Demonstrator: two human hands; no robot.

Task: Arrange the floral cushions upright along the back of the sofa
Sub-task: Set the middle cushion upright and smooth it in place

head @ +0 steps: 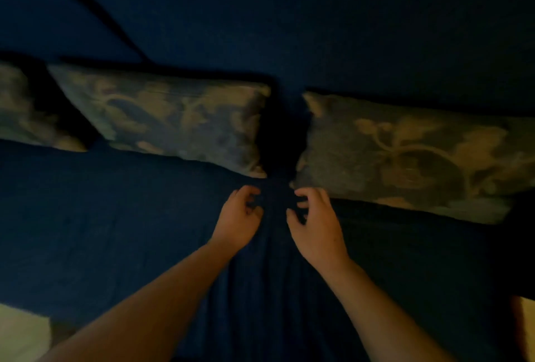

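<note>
Cushions [170,121] stand just beyond curled, empty fingers [301,195].

Three floral cushions [170,118] upright, sofa [101,216] back

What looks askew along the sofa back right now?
A dark gap separates the middle cushion from the right cushion, and their facing edges tilt apart. The blue cover is bunched into folds below both hands.
</note>
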